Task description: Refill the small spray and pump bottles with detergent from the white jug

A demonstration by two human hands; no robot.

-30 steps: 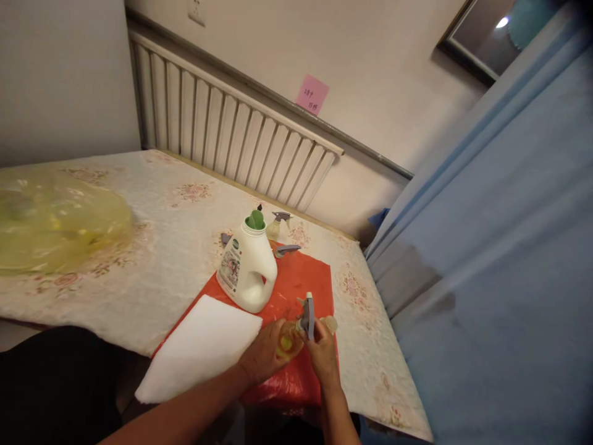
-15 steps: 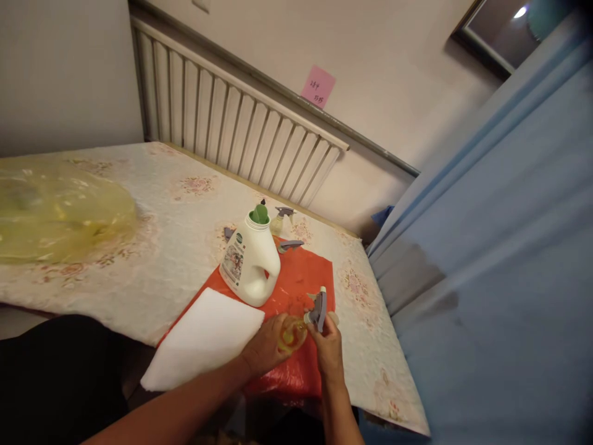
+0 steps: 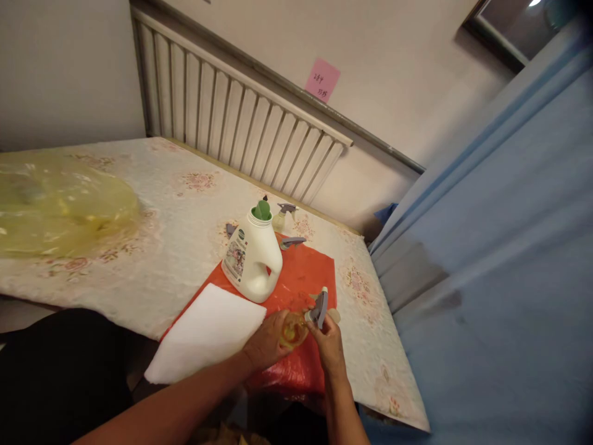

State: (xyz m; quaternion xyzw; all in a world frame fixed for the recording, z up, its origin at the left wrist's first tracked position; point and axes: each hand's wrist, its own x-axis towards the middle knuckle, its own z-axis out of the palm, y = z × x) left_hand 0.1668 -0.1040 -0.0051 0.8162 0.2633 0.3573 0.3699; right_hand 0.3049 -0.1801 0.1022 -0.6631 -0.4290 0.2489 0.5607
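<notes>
A small clear bottle (image 3: 293, 330) with yellowish liquid is gripped in my left hand (image 3: 269, 341), tilted with its neck to the right. My right hand (image 3: 328, 343) pinches a grey spray trigger head (image 3: 319, 308) at the bottle's mouth; whether the two are joined I cannot make out. Both hands are over a red plastic sheet (image 3: 306, 272). Just beyond them stands a large white jug (image 3: 254, 262) with a green cap (image 3: 262, 211) in its mouth. A folded white cloth (image 3: 208, 334) lies left of my left hand.
Behind the jug are a spray bottle (image 3: 280, 219) and another grey trigger head (image 3: 293, 241). A yellow plastic bag (image 3: 65, 204) lies at left on the flowered tablecloth (image 3: 176, 216). A radiator (image 3: 231, 111) lines the wall; a blue curtain (image 3: 486, 266) hangs at right.
The view has shifted slightly. My hands keep hold of the bottle and the trigger head, in nearly the same place.
</notes>
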